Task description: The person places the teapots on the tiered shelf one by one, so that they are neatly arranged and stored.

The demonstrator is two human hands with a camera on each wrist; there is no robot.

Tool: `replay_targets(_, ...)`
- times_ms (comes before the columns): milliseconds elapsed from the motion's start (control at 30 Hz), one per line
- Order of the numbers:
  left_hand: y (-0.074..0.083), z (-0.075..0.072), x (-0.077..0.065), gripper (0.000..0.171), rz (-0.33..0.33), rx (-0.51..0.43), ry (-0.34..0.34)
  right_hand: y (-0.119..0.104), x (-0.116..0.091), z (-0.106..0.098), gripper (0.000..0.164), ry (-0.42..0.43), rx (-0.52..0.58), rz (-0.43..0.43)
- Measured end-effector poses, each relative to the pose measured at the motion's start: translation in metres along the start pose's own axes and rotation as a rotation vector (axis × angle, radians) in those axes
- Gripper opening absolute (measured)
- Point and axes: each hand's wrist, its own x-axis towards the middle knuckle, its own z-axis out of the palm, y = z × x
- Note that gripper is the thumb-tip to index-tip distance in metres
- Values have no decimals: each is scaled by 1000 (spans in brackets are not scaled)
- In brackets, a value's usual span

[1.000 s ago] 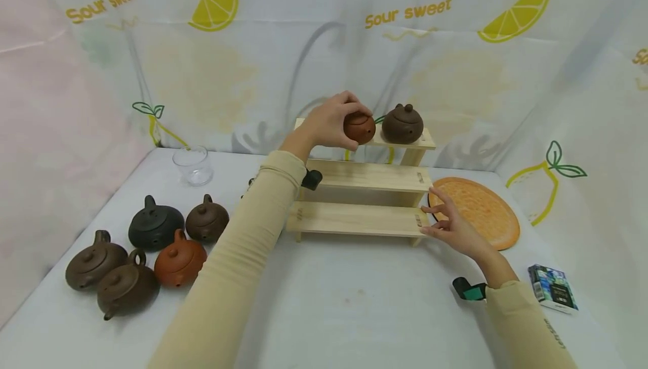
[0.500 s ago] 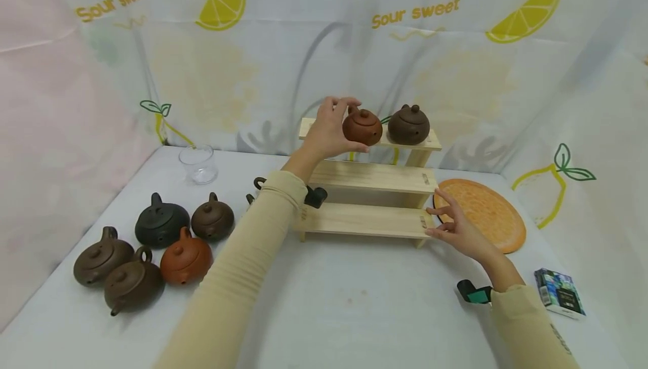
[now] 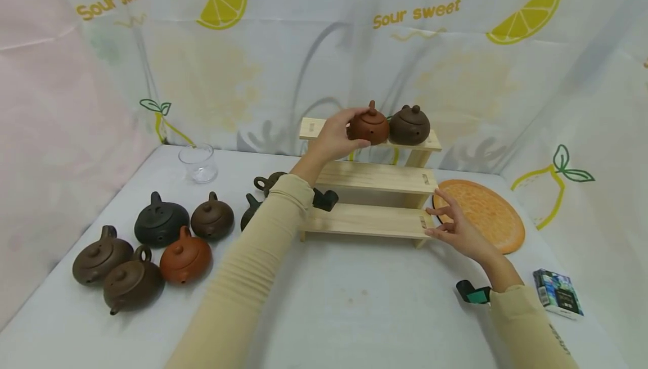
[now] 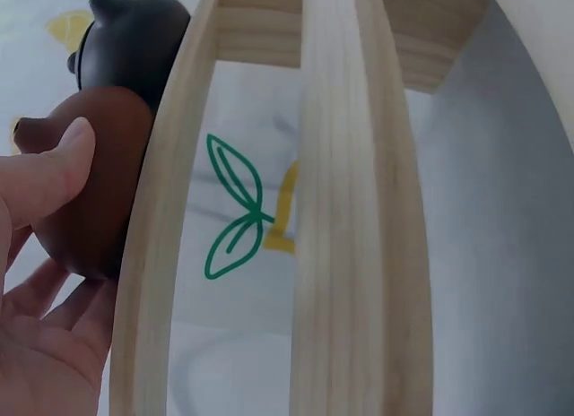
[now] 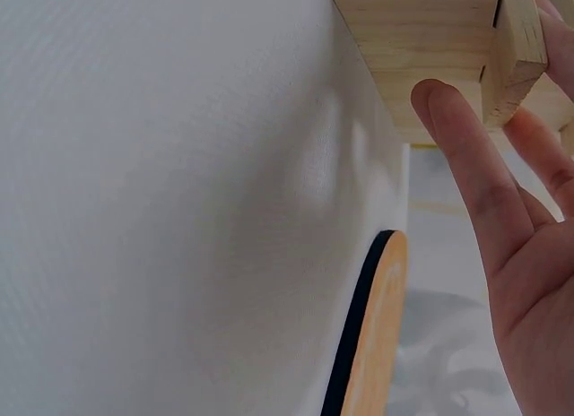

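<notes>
My left hand (image 3: 336, 139) grips a small reddish-brown teapot (image 3: 373, 127) on the top tier of a three-tier wooden display stand (image 3: 374, 176). In the left wrist view the thumb lies across that teapot (image 4: 108, 178), with the other fingers curled behind it. Right beside it, seemingly touching, sits a dark brown teapot (image 3: 410, 125). At the stand's right end my right hand (image 3: 458, 231) holds the edge of the lowest board with thumb and fingers. The right wrist view shows fingers (image 5: 480, 169) against the board's end (image 5: 516, 62).
Several brown, black and orange teapots (image 3: 185, 259) stand at the left, two more partly behind my left sleeve. A clear glass cup (image 3: 198, 163) is farther back. To the right lie a round pizza-patterned board (image 3: 481, 214) and a small box (image 3: 558, 293).
The reddish-brown teapot has moved right, up against the dark teapot, and its handle has turned toward the back. My left hand moved with it; the right hand stays at the stand.
</notes>
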Motion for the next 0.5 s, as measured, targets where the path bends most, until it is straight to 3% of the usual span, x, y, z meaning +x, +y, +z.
replay_targets(233, 1, 3, -2, 66, -10, -32, -11, 3, -1, 0, 89, 6, 14, -51)
replay_targets(500, -4, 1, -16, 64, 45, -77, 57, -1, -1, -1, 89, -4, -15, 25)
